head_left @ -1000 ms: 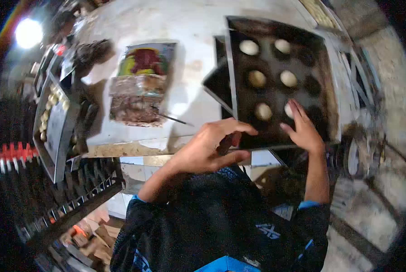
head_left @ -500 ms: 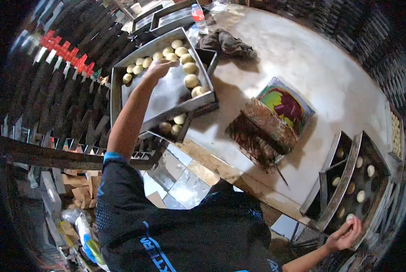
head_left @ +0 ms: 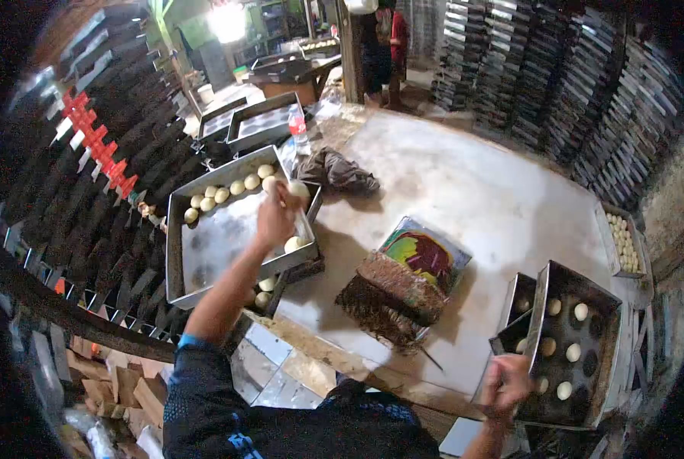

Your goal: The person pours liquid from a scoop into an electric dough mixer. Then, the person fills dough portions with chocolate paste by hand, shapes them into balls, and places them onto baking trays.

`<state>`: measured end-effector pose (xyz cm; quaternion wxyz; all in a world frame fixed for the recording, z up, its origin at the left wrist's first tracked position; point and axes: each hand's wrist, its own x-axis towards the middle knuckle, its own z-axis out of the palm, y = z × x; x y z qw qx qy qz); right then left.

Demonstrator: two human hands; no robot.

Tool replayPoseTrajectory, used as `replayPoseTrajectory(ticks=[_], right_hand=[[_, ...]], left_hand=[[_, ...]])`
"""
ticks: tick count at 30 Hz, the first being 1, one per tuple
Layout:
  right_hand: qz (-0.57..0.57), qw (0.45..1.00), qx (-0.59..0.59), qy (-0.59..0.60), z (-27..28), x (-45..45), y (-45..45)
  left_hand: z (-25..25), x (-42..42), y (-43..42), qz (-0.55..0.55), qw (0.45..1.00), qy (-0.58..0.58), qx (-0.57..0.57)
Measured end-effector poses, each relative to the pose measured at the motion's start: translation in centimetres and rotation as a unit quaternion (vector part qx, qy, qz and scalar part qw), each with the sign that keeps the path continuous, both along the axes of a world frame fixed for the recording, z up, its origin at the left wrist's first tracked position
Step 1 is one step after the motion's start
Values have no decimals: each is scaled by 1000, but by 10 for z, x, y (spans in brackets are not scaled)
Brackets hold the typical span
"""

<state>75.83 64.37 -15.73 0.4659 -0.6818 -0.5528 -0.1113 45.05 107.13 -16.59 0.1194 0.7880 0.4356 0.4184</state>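
Dough balls [head_left: 238,187] are now thinned along the light tray's [head_left: 174,252] right edge, where the left hand [head_left: 277,218] is half-curled, while the right hand [head_left: 505,382], loosely closed, is withdrawn to the dark tray's [head_left: 539,306] near-left corner, any hold being unclear.

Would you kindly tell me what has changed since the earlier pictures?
The left hand has moved left from the dark tray to the dough balls in the shiny tray. The right hand has come off the nearest right-hand ball and shifted left to the dark tray's side. The printed packet still lies on the table.
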Motion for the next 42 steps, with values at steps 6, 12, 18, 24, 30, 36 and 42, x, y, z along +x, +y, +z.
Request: replayPoseTrajectory(ticks=[6,12,18,24,30,36,42], right_hand=[[197,909,-91,355,-40,-31,28],[209,903,-56,372,-32,17,-12],[213,944,23,252,-23,-13,-45],[126,949,113,266,-26,-92,-45],[200,947,38,248,-71,-203,-11],[286,955,79,-12,-69,-258,13],[329,894,-46,300,-73,-268,12]], left_hand=[[29,115,-258,-340,928,15,-153],[-6,167,-347,-403,843,-105,-340],[-19,166,-384,-316,786,-243,-473],[-29,105,-434,-275,908,-258,-184],[-25,-1,-441,-209,886,-284,-302],[-56,-93,-442,-121,721,-473,-491],[-91,-93,-438,-204,594,-548,-552]])
